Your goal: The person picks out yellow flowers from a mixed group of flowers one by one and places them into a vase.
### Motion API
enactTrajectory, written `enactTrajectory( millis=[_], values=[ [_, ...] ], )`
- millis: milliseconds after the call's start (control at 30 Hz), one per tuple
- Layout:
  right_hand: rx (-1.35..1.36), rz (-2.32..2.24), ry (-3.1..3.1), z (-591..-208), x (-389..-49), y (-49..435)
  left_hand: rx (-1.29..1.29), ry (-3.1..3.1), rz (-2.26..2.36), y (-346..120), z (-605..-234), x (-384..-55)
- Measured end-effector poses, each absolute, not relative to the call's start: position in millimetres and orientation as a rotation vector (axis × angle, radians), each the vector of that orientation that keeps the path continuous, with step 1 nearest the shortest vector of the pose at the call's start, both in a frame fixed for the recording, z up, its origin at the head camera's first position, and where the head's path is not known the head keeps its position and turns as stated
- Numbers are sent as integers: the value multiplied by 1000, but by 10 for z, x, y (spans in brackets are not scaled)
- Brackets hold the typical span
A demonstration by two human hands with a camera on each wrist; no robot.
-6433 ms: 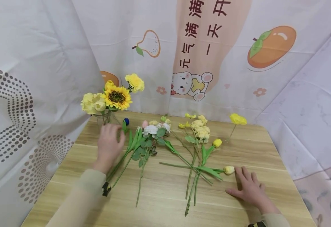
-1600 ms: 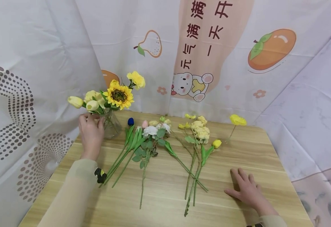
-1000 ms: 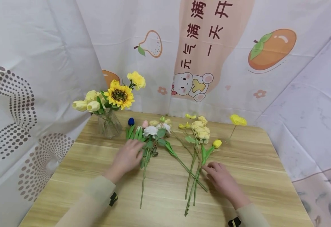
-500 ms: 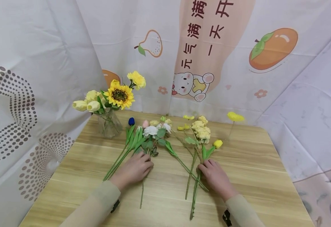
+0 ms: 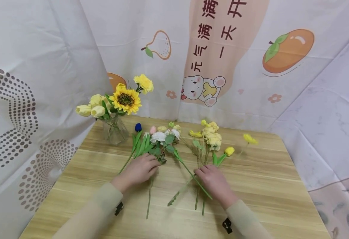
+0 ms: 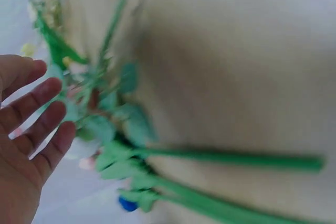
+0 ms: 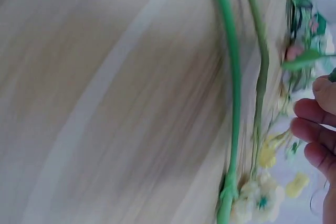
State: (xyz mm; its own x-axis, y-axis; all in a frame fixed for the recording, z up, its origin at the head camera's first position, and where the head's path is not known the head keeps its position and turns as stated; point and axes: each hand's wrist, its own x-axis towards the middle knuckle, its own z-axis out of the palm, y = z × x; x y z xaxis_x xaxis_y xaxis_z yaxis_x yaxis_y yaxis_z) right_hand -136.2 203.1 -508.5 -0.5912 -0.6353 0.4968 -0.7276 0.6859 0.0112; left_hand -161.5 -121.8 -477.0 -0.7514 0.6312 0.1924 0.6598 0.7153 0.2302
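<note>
My right hand (image 5: 212,182) pinches the stem of a yellow flower spray (image 5: 178,196); its lower end slants left, blurred. Thin yellow blooms (image 5: 250,138) appear tied to that spray, though the joins are hidden. Under and around this hand lie a cream rose stem (image 5: 212,136) and a yellow tulip (image 5: 229,151). My left hand (image 5: 141,168) hovers over the white rose stem (image 5: 149,202); in the left wrist view its fingers (image 6: 44,90) are spread and relaxed, with nothing between them. Beside it lie green tulip stems and a blue tulip (image 5: 138,127).
A glass vase (image 5: 115,132) stands at the table's back left, holding a sunflower (image 5: 126,100), pale tulips (image 5: 98,111) and other yellow flowers. A loose green stem (image 5: 193,176) lies diagonally between the hands. Printed curtains (image 5: 237,89) close off the back and sides of the wooden table (image 5: 270,199).
A pale tulip went into the vase, and my left hand left it for the white roses. My right hand moved left from the table, took the yellow spray's stem and swung its lower end left.
</note>
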Motion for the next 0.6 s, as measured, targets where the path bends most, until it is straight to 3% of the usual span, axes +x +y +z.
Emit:
enactTrajectory(
  millis=[300, 600],
  values=[
    [1119, 294, -2404, -5252, -1366, 1728, -1176, -2851, -470, -1111, -4569, -1633],
    [1037, 386, -2500, -5179, -1266, 2014, -1227, -3009, -359, -821, -4611, -1494]
  ],
)
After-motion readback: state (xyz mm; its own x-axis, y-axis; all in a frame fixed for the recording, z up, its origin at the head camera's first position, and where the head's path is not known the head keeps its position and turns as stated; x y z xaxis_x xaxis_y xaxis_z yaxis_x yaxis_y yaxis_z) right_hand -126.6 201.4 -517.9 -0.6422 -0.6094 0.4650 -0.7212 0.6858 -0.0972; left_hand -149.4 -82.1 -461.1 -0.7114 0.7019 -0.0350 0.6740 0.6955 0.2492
